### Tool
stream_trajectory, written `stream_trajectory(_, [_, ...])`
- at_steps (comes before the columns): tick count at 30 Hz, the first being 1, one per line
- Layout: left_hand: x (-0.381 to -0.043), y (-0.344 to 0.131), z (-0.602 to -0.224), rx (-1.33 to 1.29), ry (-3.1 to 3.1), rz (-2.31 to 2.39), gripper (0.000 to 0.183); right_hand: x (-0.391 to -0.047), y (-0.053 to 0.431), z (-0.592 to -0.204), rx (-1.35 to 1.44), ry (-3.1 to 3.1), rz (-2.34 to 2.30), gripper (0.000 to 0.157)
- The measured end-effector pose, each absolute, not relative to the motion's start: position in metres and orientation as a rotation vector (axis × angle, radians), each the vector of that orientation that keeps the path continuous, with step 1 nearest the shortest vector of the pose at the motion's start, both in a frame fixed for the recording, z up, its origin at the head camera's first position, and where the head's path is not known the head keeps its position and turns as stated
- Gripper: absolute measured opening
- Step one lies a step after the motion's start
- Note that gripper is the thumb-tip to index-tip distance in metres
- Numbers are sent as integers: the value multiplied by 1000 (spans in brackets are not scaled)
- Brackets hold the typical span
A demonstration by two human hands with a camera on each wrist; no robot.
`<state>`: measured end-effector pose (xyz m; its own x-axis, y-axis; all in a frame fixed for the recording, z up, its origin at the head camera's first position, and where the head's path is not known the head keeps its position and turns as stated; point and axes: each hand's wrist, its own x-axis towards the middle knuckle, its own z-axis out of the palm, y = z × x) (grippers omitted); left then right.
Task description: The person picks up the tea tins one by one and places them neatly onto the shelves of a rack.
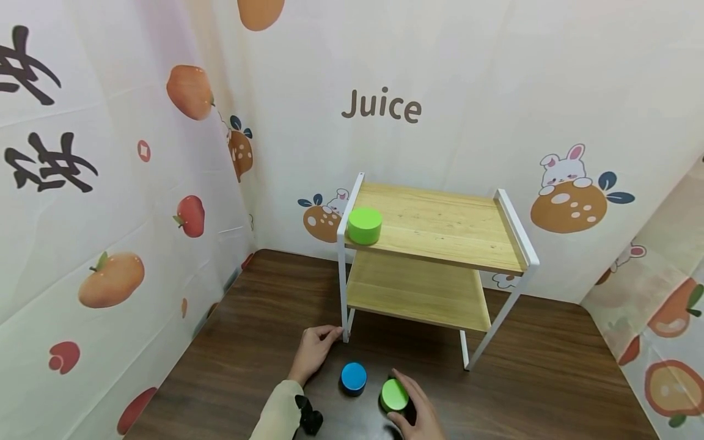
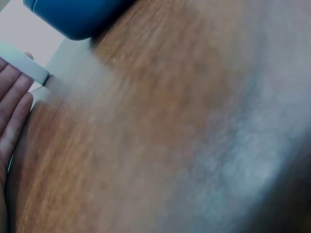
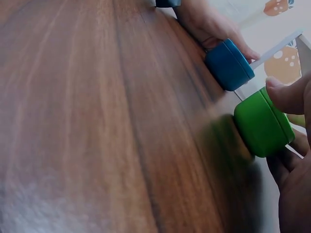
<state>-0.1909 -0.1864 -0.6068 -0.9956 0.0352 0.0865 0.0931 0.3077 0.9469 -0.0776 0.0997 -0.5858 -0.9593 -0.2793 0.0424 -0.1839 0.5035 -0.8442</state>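
My left hand (image 1: 312, 353) is at the foot of the shelf rack's front left leg (image 1: 343, 293), thumb and fingers around it; the left wrist view shows the fingers (image 2: 15, 99) against the white leg (image 2: 29, 68). On the right, my right hand (image 1: 420, 409) holds a small green round lidded container (image 1: 394, 395) between thumb and fingers. The right wrist view has the thumb (image 3: 289, 97) on one side of this green container (image 3: 262, 124). Between the hands, a blue round lidded container (image 1: 353, 377) stands on the table.
The two-tier rack has wooden boards and a white frame. Another green round container (image 1: 364, 226) sits at the left front corner of its top board (image 1: 434, 220). Printed curtains (image 1: 467, 91) surround the dark wood table (image 1: 550, 366) at the back and sides.
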Motion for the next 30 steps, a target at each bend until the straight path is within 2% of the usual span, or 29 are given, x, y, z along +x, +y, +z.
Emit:
stream_trajectory(7, [-192, -185, -608, -104, -2496, -1842, 25, -77, 102, -590, -338, 2628, -1456, 74])
stream_trajectory(18, [-193, -186, -606, -119, -2487, -1852, 29, -76, 99, -596, -277, 2725, -1508, 66])
stream_trajectory(30, [-190, -185, -605, -139, -2478, -1867, 29, -72, 96, -597, -241, 2764, -1407, 65])
